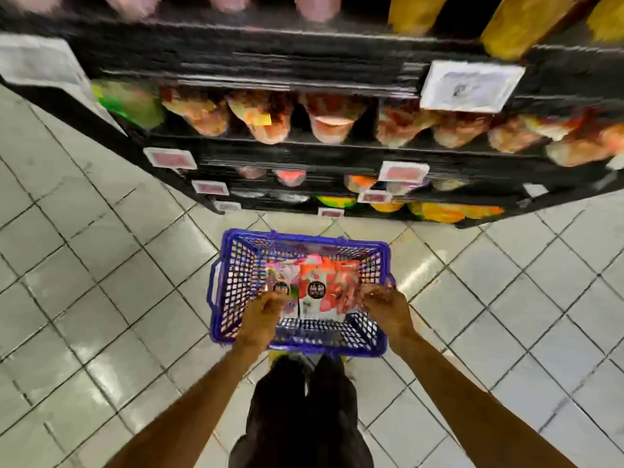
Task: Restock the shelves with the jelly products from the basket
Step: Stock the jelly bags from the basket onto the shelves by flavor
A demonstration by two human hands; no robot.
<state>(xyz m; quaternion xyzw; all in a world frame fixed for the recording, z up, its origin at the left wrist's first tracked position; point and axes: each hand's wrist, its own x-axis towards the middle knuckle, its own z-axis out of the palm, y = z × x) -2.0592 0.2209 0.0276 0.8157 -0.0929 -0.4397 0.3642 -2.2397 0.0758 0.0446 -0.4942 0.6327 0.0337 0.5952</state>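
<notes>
L hand point(265, 310) and R hand point(386, 307) are both down inside the basket point(233, 292), apart from each other, one at each side of the packs. L hand's fingers curl onto a pale purple jelly pack point(282, 276) by the basket's left wall; R hand's fingers curl round the right edge of a red jelly pack point(337, 285) w/ strawberry-type artwork, which lies across the middle. The two packs touch, red one overlapping the purple. Each carries a round black badge point(315, 289) w/ pale lettering, too blurred to read; no brand name legible. The basket is blue plastic mesh, handle at its left wall, sitting on the pale tiled floor point(101, 282) just in front of the person's dark trousers point(304, 417); a bit of yellow shows under its near edge. Beyond the basket's far edge stands a black shelf unit point(304, 152), motion-blurred. Its middle shelf holds a row of orange-red pouches point(266, 118) leaning fwd, w/ a green pack point(131, 103) at the left end. Lower shelves hold pink, white and yellow-orange packs point(445, 212), the last at the btm right. Top shelf has pinkish items at left, yellow packs point(516, 25) at right. A white price tag point(471, 86) hangs on an upper shelf edge, small pink-printed tags point(170, 158) on the lower edges; print on all tags unreadable.
</notes>
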